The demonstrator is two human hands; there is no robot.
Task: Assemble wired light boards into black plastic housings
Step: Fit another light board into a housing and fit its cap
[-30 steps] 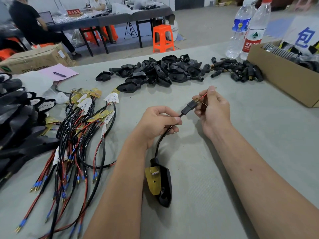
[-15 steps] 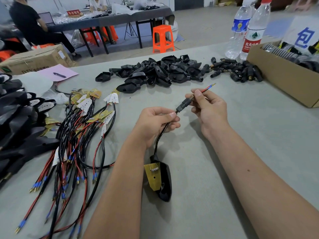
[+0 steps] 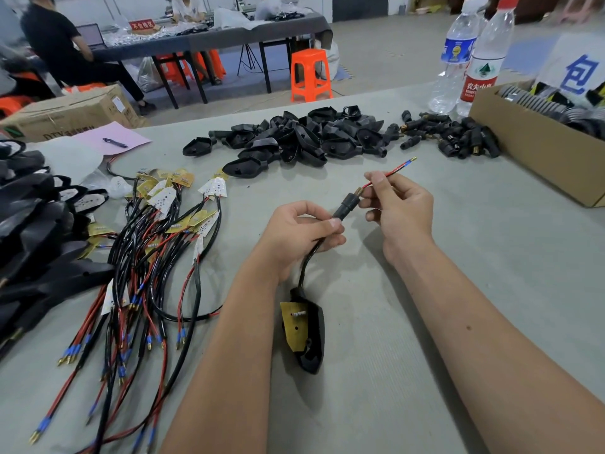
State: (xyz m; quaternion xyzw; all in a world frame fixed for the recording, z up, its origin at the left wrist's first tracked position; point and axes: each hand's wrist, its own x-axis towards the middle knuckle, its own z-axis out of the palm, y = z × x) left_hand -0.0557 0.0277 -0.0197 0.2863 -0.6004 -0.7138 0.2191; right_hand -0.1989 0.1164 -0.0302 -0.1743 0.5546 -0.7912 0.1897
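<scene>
A black plastic housing (image 3: 313, 348) lies on the grey table with a yellow light board (image 3: 294, 326) tilted in its opening. Its black cable (image 3: 304, 267) rises to my left hand (image 3: 301, 231), which pinches the cable just below a black connector sleeve (image 3: 347, 204). A red wire (image 3: 389, 170) with a blue and gold tip sticks out of the sleeve's far end. My right hand (image 3: 397, 208) pinches that red wire just past the sleeve.
Loose wired boards (image 3: 157, 257) sprawl at left beside finished black units (image 3: 36, 244). Empty housings (image 3: 294, 139) and black connector sleeves (image 3: 451, 136) are piled at the back. A cardboard box (image 3: 537, 149) and two water bottles (image 3: 468, 57) stand at right.
The red wire has come further out of the sleeve and now stands straight, up and to the right. My right hand has shifted from the sleeve to the wire.
</scene>
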